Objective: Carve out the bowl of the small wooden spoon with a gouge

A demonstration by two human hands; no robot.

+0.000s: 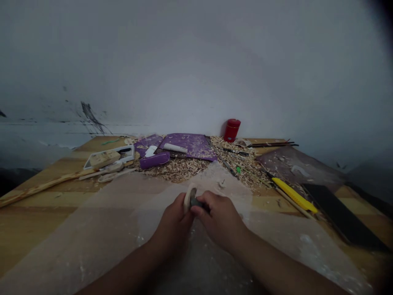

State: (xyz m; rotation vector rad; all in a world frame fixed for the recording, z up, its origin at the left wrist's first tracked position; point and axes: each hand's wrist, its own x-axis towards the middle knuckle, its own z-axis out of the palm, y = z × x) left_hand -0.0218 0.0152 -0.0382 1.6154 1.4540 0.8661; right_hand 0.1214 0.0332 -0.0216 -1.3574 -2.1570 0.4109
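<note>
Near the middle of the view, my left hand (175,218) is closed round a small pale wooden piece (187,200), and most of that piece is hidden by the fingers. My right hand (222,219) grips a carving knife (196,201) by its dark handle. The knife's short blade points up beside the wood and appears to touch it. Both hands are close together above a clear plastic sheet (123,221) spread on the wooden table (37,221).
Behind the hands lie wood shavings (184,170), purple sheets (190,143) and a red canister (232,130) by the wall. A white tray (132,153) and a long stick (46,187) are on the left. To the right are a yellow cutter (293,194) and a dark flat board (340,215).
</note>
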